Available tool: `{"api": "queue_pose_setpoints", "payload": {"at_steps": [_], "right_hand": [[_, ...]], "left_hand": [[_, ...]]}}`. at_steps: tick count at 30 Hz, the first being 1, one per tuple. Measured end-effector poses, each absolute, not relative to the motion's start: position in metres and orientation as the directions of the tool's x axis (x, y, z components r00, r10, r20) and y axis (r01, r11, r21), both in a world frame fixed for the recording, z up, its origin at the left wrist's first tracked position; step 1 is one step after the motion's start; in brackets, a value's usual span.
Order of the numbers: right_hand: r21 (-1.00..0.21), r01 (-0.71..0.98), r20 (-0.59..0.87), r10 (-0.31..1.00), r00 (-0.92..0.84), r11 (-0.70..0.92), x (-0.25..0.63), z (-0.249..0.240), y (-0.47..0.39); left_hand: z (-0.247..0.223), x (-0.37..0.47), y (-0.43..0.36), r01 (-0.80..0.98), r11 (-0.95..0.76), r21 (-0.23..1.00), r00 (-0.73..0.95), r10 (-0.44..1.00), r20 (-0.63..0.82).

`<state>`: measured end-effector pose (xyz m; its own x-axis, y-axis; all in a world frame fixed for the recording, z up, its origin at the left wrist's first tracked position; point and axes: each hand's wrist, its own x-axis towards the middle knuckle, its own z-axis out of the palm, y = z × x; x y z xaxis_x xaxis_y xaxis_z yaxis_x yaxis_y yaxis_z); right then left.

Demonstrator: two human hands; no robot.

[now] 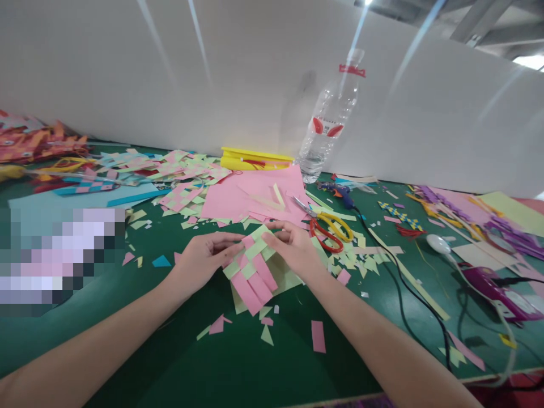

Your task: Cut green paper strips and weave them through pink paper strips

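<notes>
Between my hands is a small woven paper piece [250, 269] of crossing pink and light green strips, tilted, with loose pink ends hanging toward me. My left hand [206, 252] pinches its left edge with thumb and fingers. My right hand [297, 246] grips its upper right corner, thumb on the front. Below and behind the weave shows a light green paper [289, 277]. Just beyond my right hand lie scissors [327, 226] with red and yellow handles, blades on a pink sheet [238, 195].
A clear bottle [325, 124] stands by the white partition, near a yellow folded piece [255, 158]. A blue glue gun [342, 192] trails its black cord across the right side. Woven paper pieces [182, 170] pile at the back left; paper scraps [365, 260] litter the green table [170, 362]. A purple device [505, 294] sits far right.
</notes>
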<state>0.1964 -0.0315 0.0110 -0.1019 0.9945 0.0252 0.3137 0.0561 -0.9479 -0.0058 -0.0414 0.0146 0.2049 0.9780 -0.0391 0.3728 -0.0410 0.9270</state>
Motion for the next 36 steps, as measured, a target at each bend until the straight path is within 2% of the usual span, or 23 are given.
{"api": "queue_pose_setpoints", "payload": {"at_steps": [4,7,14,21,29,36], "right_hand": [[-0.956,0.292,-0.031,0.99,-0.136,0.01,0.1963,0.0136,-0.0316],[-0.958,0.279,0.001,0.979,-0.203,0.059,0.1955,0.0147,-0.0325],[-0.952,0.292,0.032,0.978,-0.208,0.094,0.1946,0.0179,-0.034],[-0.925,0.333,0.077,0.948,-0.309,0.184,0.1951,0.0118,-0.0357],[-0.906,0.37,0.093,0.949,-0.3,0.205,0.1946,0.0134,-0.0358],[-0.924,0.334,0.083,0.95,-0.303,0.187,0.196,0.0113,-0.0341]], "left_hand": [[0.0148,-0.0051,-0.0417,0.403,-0.084,0.911,0.255,0.967,-0.024],[0.0145,-0.0042,-0.0428,0.427,-0.108,0.898,0.281,0.96,-0.018],[0.0163,-0.0034,-0.0466,0.365,-0.19,0.911,0.301,0.951,0.077],[0.0165,-0.0019,-0.0472,0.386,-0.132,0.913,0.315,0.949,0.004],[0.0186,-0.0019,-0.0465,0.359,-0.135,0.924,0.315,0.949,0.016],[0.0185,-0.0043,-0.0453,0.412,-0.117,0.904,0.315,0.949,-0.021]]}}
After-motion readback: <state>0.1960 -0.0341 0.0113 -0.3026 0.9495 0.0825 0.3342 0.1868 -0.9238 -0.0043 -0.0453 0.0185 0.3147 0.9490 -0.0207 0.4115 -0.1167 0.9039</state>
